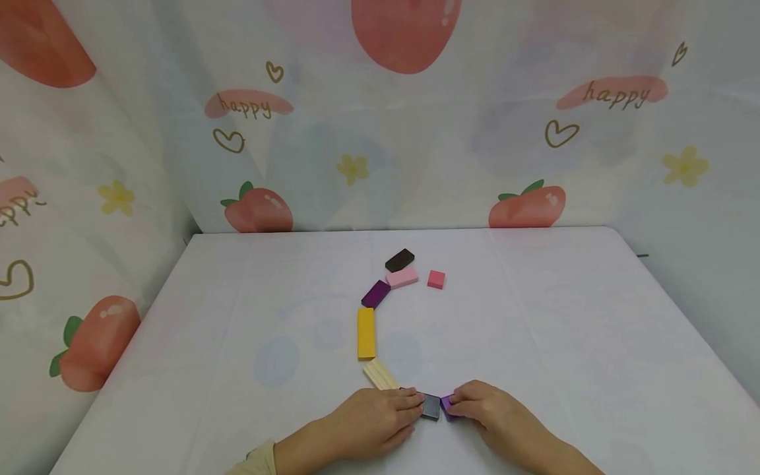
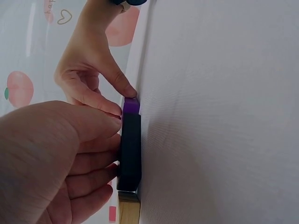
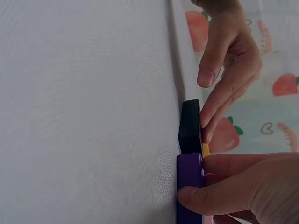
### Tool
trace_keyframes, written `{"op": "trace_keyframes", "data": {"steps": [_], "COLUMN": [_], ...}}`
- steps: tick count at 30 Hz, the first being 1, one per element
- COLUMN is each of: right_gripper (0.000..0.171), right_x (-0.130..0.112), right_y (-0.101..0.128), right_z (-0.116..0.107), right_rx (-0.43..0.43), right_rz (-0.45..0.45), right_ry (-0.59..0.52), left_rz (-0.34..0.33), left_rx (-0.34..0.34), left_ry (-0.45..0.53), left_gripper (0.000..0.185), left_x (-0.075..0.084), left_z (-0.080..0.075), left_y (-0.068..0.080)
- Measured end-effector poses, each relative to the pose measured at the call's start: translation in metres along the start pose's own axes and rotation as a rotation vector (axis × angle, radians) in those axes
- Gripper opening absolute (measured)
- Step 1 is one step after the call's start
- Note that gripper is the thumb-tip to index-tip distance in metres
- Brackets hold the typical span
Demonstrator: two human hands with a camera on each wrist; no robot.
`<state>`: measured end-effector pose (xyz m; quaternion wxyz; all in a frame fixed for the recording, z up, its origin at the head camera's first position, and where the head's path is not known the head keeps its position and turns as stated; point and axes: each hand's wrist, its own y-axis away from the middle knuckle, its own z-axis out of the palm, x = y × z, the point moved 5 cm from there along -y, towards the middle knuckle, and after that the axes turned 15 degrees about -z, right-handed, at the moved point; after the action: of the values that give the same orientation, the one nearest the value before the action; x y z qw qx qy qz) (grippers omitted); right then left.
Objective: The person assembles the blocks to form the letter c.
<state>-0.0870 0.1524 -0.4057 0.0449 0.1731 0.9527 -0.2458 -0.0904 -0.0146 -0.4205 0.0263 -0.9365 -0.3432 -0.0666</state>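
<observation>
Close together, left hand (image 1: 375,421) straight-fingered against dark block (image 1: 431,407), right hand (image 1: 497,417) in pinch on purple block (image 3: 188,172).

Left hand (image 1: 374,422) loosely extended; right hand (image 1: 491,415) pinching; both close together.

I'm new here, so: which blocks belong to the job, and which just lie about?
Job, probably:
- purple block, in right hand
- dark grey block, touching left hand
- lined up: wooden block, yellow block, dark purple block, pink block, blackish block

Lying about, perhaps:
- red block, off to the side
</observation>
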Motion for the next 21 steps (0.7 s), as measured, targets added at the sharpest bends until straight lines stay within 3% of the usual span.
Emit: {"op": "trace_keyframes", "data": {"steps": [1,8,15,21], "right_gripper": [0.028,0.026,0.027,0.028], "right_x": [0.0,0.003,0.01,0.017], "right_y": [0.0,-0.001,-0.005,-0.007], "right_z": [0.0,0.0,-0.002,-0.007], "right_rx": [-0.006,-0.028,-0.046,-0.007], "right_rz": [0.009,0.09,0.195,0.208], "right_ry": [-0.002,-0.067,-0.185,-0.192], "left_rz": [0.001,0.007,-0.034,-0.094], "left_rx": [0.0,0.014,-0.002,-0.03], "left_ry": [-0.001,0.025,0.192,0.317], "left_gripper": [0.034,0.036,0.037,0.04], "left_x": [0.0,-0.001,-0.008,-0.02], "left_z": [0.0,-0.002,-0.003,-0.008], "left_y": [0.0,0.003,0.002,-0.002]}}
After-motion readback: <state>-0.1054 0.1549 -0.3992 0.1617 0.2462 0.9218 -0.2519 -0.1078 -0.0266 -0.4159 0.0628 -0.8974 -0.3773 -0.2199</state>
